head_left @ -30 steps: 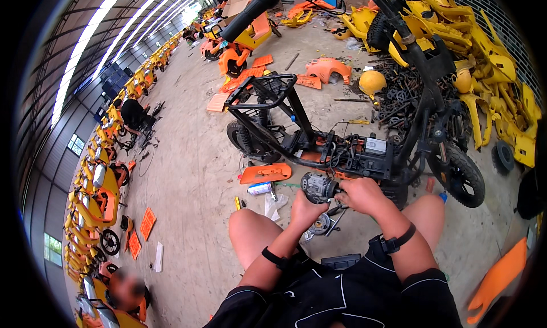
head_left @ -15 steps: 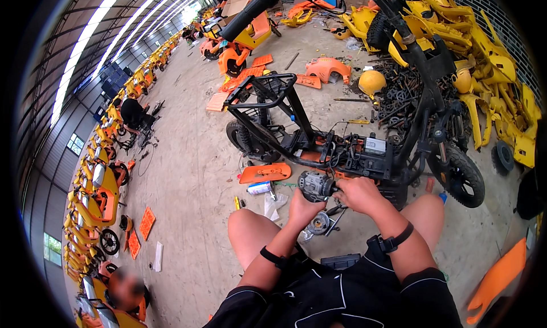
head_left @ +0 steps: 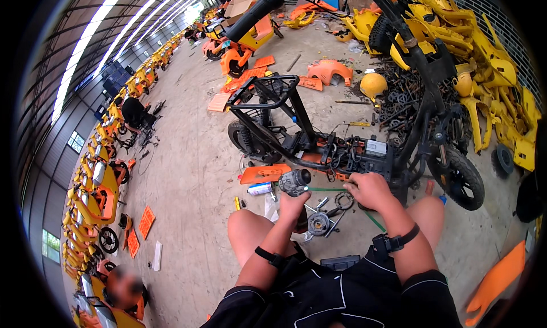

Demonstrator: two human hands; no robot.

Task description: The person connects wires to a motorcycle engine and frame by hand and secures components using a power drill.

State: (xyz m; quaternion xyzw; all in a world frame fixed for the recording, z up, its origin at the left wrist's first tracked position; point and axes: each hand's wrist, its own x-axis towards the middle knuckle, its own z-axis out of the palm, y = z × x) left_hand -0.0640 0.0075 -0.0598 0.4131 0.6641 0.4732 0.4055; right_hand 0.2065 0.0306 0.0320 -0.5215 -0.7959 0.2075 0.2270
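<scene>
My left hand (head_left: 292, 205) is closed around a grey power tool (head_left: 292, 181), probably a drill or impact driver, whose black nose points up and to the right. My right hand (head_left: 369, 190) is beside the lower edge of a stripped black scooter frame (head_left: 296, 114), its fingers curled. A thin green strip (head_left: 327, 189) runs from near the tool to my right fingertips and reappears below that hand (head_left: 374, 219); whether I grip it is unclear. Between my knees lie a round metal part (head_left: 318, 223) and thin rods. An exposed battery-like box (head_left: 375, 146) sits in the frame.
An orange panel (head_left: 265, 173) and a spray can (head_left: 260, 189) lie left of the tool. Yellow body panels (head_left: 496, 77) and dark metal parts (head_left: 399, 103) are heaped beyond the frame. Scooters (head_left: 99, 200) line the left, where a person in black (head_left: 132, 112) crouches.
My hands have come apart: the left has moved the tool left, and the right has left the tool's nose and shifted slightly right. The green strip and the metal parts below now show more.
</scene>
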